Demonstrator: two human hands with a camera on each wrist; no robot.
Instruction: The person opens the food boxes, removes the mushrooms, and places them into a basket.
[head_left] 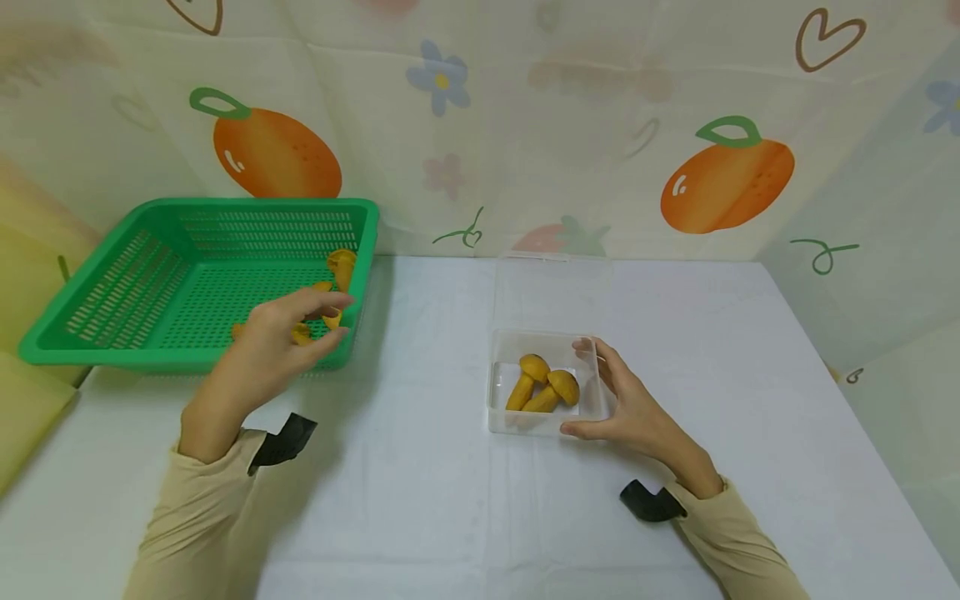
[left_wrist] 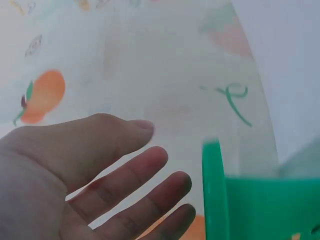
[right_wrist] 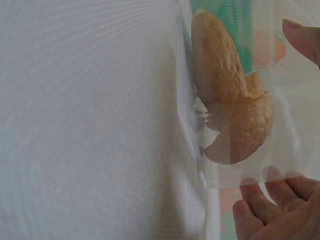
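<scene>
My left hand [head_left: 267, 354] hovers over the front right of a green basket [head_left: 362, 229], thumb and fingers apart with nothing between them. Several yellow-brown mushrooms [head_left: 342, 265] lie at that end of the basket, some partly hidden behind the hand. The left wrist view has the left hand [left_wrist: 107, 175] beside the green rim [left_wrist: 212, 190]. My right hand [head_left: 637, 412] holds a clear plastic box [head_left: 543, 423] at its right side, thumb at the front and fingers behind. Inside lie two mushrooms [head_left: 564, 387], also seen as mushrooms [right_wrist: 220, 57] through the wall in the right wrist view.
The box's clear lid [head_left: 552, 292] stands open at its back. White cloth [head_left: 420, 483] covers the table. A printed curtain [head_left: 487, 125] with fruit drawings hangs behind it, and yellow fabric [head_left: 30, 417] lies at the left edge.
</scene>
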